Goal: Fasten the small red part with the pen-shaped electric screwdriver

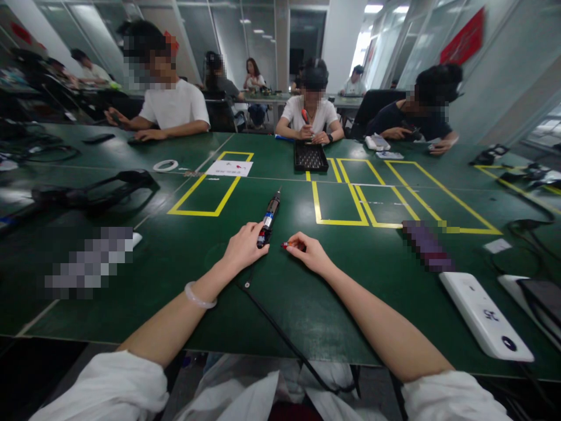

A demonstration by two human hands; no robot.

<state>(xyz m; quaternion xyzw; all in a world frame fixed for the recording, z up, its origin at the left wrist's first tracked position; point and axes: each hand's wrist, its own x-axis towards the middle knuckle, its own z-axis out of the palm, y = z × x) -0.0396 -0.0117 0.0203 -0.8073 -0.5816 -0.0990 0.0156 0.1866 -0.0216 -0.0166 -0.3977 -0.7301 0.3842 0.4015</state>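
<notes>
My left hand [244, 248] is closed around the rear of an electric screwdriver [270, 210] that lies on the green table. Its pointed bit faces away from me. A silver and blue section shows along its dark body, with red parts near my fingers. A black cord [280, 333] runs from near its rear toward the table's front edge. Just to the right, my right hand [310, 252] pinches a small red part [286, 245] a little apart from the screwdriver. Its exact kind is too small to make out.
Yellow tape [342, 222] outlines rectangles on the table [280, 310]. A white power bank [482, 316] lies at right, a blurred phone-like object [90, 260] at left. Across sit co-workers, one behind a black tray [312, 167] of small parts. A paper sheet [230, 168] lies ahead.
</notes>
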